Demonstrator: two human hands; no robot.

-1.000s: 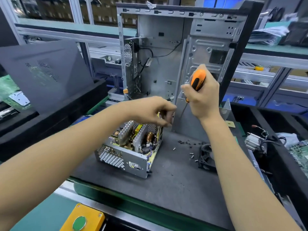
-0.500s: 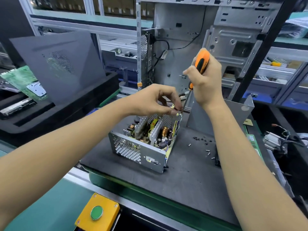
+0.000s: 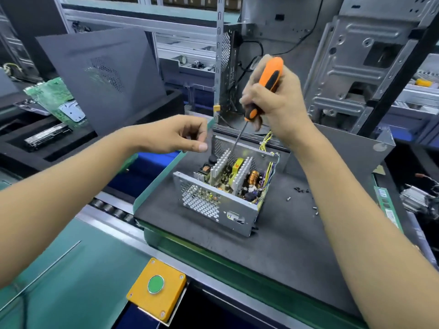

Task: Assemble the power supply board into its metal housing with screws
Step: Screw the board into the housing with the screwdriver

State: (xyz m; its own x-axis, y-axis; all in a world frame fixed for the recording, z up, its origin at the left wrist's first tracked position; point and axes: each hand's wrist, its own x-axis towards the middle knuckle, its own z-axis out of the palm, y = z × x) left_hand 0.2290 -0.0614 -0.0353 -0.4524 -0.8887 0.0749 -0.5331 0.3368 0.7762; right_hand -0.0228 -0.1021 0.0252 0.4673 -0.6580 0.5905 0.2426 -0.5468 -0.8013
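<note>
Taking the metal housing (image 3: 215, 205) as the landmark, the green circuit board (image 3: 55, 97) lies far to its left and further back, propped on black foam trays, with a dark grey perforated side panel (image 3: 102, 77) leaning upright between that board and the housing. In front of the housing and to its left, at the near edge of the bench, sits a yellow box with a green push button (image 3: 156, 284).

The left hand (image 3: 175, 136) hangs in the air just left of and above the housing's back corner, touching nothing; its fingers are loosely curled, thumb and forefinger close together, and I cannot tell whether anything tiny sits between them.

The housing itself stands on the dark worktop (image 3: 285, 236), open on top, its perforated wall facing the camera. The power supply board (image 3: 235, 176) sits inside it, showing finned heat sinks, a yellow transformer and a copper coil.

Above the housing's back edge, the right hand (image 3: 278, 100) grips the orange-and-black screwdriver (image 3: 266, 86), fingers wrapped round the handle. The shaft slants down and left, its tip reaching in near the back heat sink; the exact contact point is hidden.

Right of the housing, loose screws (image 3: 301, 190) lie scattered on the worktop. Behind the housing rises an open computer case (image 3: 344, 67).
</note>
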